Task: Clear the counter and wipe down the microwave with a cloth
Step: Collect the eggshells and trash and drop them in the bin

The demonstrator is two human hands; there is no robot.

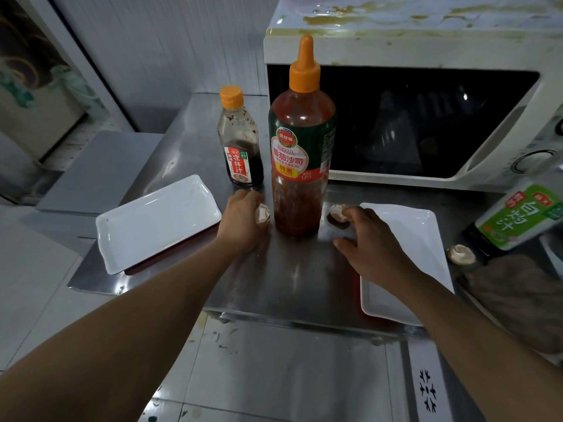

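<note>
On the steel counter (292,278) stands a tall ketchup bottle (300,153) with an orange cap, in front of a stained white microwave (411,95). My left hand (243,220) grips a piece of eggshell (262,214) just left of the bottle's base. My right hand (368,248) pinches another eggshell piece (336,213) just right of the bottle, over the corner of a white rectangular plate (420,236). A brownish cloth (515,296) lies at the right edge.
A smaller dark sauce bottle (240,144) stands behind my left hand. Another white rectangular plate (158,222) sits at the counter's left. A green-labelled bottle (518,214) leans at the right, with a third eggshell piece (461,254) beside it. Tiled floor lies below the counter's front edge.
</note>
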